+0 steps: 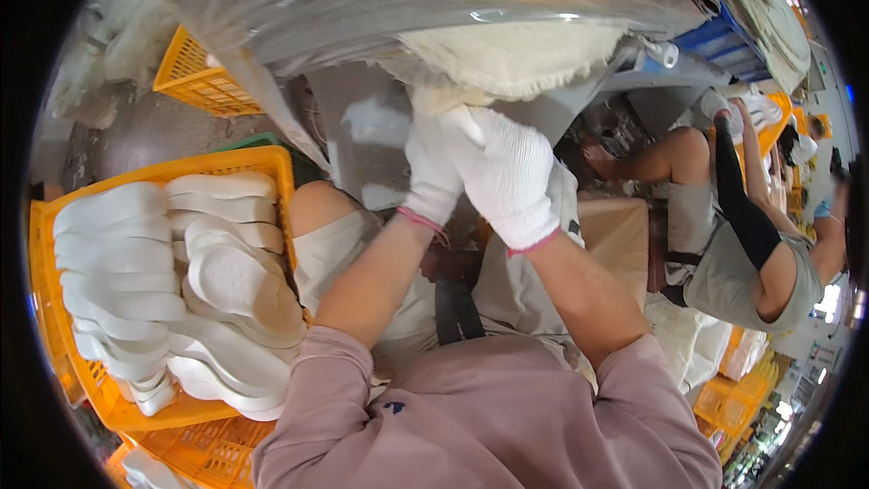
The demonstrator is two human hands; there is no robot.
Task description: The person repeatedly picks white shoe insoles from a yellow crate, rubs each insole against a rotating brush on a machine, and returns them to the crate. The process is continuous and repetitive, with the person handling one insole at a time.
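Here, your gloved left hand (pixel 433 167) and right hand (pixel 514 172) meet just below the frayed cream cloth (pixel 516 54); whether either grips anything cannot be told.

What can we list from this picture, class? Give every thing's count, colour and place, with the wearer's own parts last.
sole-shaped pieces: many, white, stacked at left
near crate: one, orange, holding those pieces
lower crate: one, orange, lower left
far crate: one, orange, upper left
clear sheeting: count unclear, transparent, across the top
frayed cloth: one, cream, top centre
co-worker: one nearby, grey clothing, right
background items: too small to count, mixed colours, far right
shirt: one, mauve, bottom centre
forearms: two, bare, lower centre
left hand: one, white-gloved, centre
right hand: one, white-gloved, beside it
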